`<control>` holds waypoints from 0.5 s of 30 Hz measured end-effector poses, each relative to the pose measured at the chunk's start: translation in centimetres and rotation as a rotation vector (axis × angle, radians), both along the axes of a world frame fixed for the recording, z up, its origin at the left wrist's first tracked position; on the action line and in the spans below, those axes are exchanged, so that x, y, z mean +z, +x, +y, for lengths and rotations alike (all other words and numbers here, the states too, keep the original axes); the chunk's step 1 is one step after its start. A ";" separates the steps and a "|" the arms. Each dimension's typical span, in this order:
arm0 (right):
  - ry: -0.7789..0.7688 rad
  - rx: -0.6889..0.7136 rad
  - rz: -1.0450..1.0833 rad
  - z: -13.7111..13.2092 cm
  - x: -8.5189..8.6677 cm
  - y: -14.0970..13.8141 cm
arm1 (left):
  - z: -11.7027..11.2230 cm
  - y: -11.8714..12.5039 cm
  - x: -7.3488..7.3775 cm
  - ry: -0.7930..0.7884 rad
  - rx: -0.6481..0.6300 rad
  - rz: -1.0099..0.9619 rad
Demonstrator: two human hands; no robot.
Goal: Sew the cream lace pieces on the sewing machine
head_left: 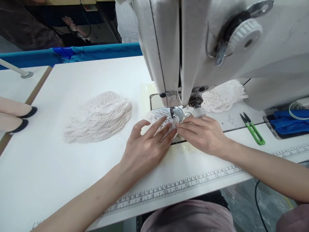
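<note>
A small piece of white lace (156, 116) lies under the needle and presser foot (172, 112) of a white sewing machine (164, 48). My left hand (146, 146) rests on the lace from the left, fingers stretched out and apart, fingertips close to the foot. From the right, my right hand (205, 133) has its fingers pressed together at the lace's edge, just beside the needle. Part of the lace is hidden beneath my fingers. The two hands' fingertips nearly meet in front of the foot.
A stack of white lace pieces (103, 116) lies to the left, and more lace (224, 96) sits behind the needle area. Green thread snips (254, 131) lie at right, near a phone-like dark object with blue cloth (291, 121). A printed ruler (176, 189) runs along the front edge.
</note>
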State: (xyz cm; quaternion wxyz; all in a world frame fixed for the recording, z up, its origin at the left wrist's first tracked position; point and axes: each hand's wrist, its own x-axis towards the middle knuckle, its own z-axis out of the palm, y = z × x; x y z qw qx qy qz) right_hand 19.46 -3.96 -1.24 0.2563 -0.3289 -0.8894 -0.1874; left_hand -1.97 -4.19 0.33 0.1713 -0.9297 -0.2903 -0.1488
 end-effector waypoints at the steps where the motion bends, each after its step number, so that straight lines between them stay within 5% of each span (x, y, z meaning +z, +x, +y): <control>1: 0.004 0.001 0.005 0.0 0.0 0.0 | 0.1 0.0 -0.1 0.001 0.000 -0.006; 15: 0.016 -0.053 -0.010 1.0 -0.5 -0.1 | 2.0 0.2 -0.6 0.021 0.023 -0.074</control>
